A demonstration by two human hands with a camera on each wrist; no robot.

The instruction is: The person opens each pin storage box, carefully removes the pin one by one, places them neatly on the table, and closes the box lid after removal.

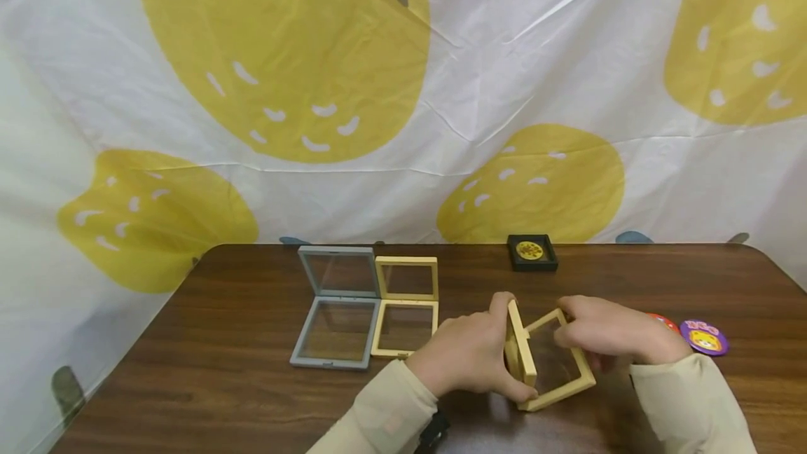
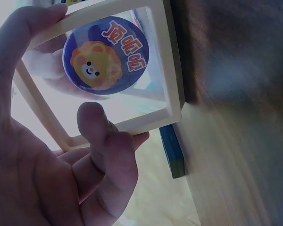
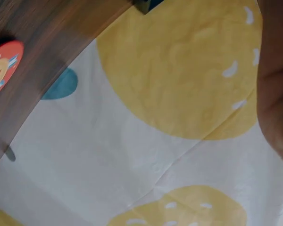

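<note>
My left hand (image 1: 469, 352) grips one half of a yellow hinged display frame (image 1: 557, 394), which stands opened at an angle above the table. My right hand (image 1: 608, 328) holds the far edge of the other half, thumb on top and some fingers hidden underneath. In the left wrist view, my left hand (image 2: 42, 174) has its fingers around the pale border of the frame (image 2: 172, 66). A purple round badge (image 2: 104, 56) with a lion face shows through the clear film there.
A grey-blue frame (image 1: 328, 364) and a smaller yellow frame (image 1: 376, 335) stand opened side by side on the left. A black box (image 1: 547, 266) with a gold disc sits at the table's back. Beside my right wrist lie a purple badge (image 1: 704, 337) and a red badge (image 3: 7, 66).
</note>
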